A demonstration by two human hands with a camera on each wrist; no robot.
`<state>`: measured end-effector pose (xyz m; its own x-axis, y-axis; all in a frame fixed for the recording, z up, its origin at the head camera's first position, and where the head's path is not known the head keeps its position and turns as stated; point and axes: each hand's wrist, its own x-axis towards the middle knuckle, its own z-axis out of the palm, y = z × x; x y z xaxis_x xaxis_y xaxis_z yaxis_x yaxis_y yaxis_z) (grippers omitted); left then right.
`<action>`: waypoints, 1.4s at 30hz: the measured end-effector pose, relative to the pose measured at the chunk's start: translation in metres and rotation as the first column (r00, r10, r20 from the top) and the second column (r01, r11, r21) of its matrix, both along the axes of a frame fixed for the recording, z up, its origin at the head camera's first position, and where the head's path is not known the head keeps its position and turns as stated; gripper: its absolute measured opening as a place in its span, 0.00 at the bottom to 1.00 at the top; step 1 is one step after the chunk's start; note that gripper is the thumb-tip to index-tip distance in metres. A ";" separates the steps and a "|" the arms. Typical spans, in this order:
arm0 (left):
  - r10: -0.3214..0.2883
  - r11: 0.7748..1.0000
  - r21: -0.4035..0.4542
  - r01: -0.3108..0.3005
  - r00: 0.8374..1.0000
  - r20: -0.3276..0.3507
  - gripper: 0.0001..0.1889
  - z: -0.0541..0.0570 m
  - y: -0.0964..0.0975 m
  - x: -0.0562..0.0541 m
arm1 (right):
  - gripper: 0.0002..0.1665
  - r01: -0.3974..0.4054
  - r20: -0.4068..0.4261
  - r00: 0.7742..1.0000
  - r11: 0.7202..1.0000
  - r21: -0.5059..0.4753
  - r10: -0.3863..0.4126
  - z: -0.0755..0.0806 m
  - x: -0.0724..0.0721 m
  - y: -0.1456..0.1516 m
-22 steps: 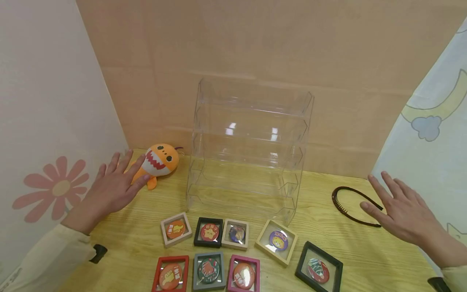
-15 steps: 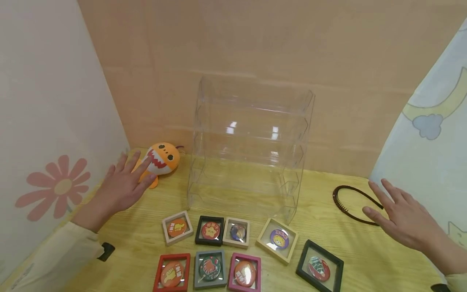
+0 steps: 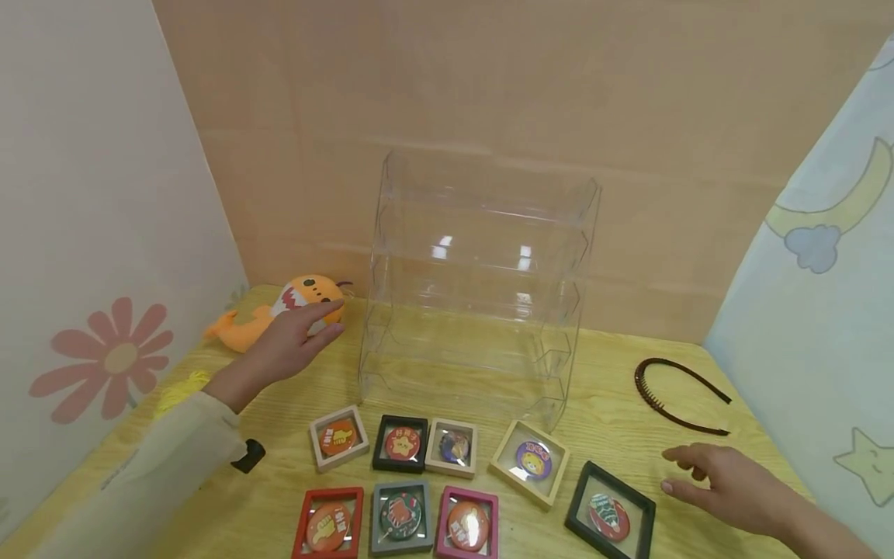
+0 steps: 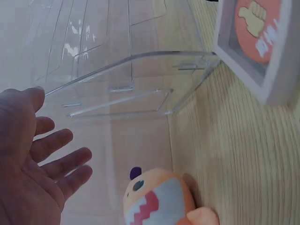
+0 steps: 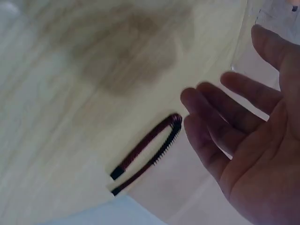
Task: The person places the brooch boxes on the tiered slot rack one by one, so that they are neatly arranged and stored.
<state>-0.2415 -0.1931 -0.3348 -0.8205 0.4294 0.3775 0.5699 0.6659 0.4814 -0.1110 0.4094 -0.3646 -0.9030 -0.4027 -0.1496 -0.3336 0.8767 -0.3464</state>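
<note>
My left hand [image 3: 288, 348] hovers with extended fingers in front of an orange plush shark [image 3: 240, 330], covering part of it; it holds nothing. In the left wrist view its thumb is near the edge of a clear acrylic tiered rack [image 4: 133, 57]; contact cannot be told. My right hand [image 3: 733, 491], fingers loosely bent and holding nothing, is right of a black-framed badge box [image 3: 609, 512] and below a dark toothed headband [image 3: 653, 396]. The acrylic rack [image 3: 489, 210] stands upright at the back middle.
Several framed badge boxes lie before the rack, among them a yellow one [image 3: 531, 462], a red one [image 3: 328, 522] and a magenta one [image 3: 468, 524]. A yellow stringy thing [image 3: 183, 388] is partly behind the left sleeve. Cloth walls enclose the wooden table [image 3: 608, 419].
My left hand has moved right, toward the rack, uncovering the plush's tail. My right hand has come down and left, away from the headband, its fingers more bent. The boxes stay put.
</note>
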 end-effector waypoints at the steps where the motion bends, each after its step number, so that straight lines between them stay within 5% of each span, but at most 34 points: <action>1: -0.011 1.000 0.024 0.011 1.000 -0.001 0.25 -0.001 0.003 -0.003 | 0.24 -0.037 0.016 0.999 0.999 -0.026 0.038 -0.003 0.001 -0.001; 5: -0.023 0.994 0.111 0.022 1.000 0.006 0.23 -0.005 0.013 -0.009 | 0.18 -0.139 0.110 0.980 0.969 -0.204 0.164 -0.014 0.005 -0.006; 10: 0.021 0.982 0.185 -0.028 0.999 0.041 0.22 -0.008 0.023 -0.013 | 0.17 -0.134 0.177 0.965 0.943 -0.304 0.194 -0.021 0.009 -0.011; 24: 0.044 0.939 0.333 -0.088 0.990 0.137 0.21 -0.010 0.034 -0.012 | 0.14 -0.143 0.051 0.984 0.924 -0.355 0.172 -0.033 0.013 -0.027; 34: 0.024 0.917 0.392 -0.067 0.993 0.113 0.20 -0.014 0.033 -0.011 | 0.10 -0.130 0.017 0.989 0.929 -0.346 0.145 -0.034 0.014 -0.027; 42: 0.008 0.915 0.402 -0.044 0.996 0.090 0.19 -0.015 0.033 -0.009 | 0.07 -0.179 -0.131 0.981 0.938 -0.297 0.146 -0.030 0.015 -0.021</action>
<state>-0.2503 -0.1603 -0.3494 -0.8659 0.2335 0.4424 0.5002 0.4192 0.7577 -0.0957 0.3881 -0.3947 -0.8255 -0.5562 0.0961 -0.5114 0.6650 -0.5442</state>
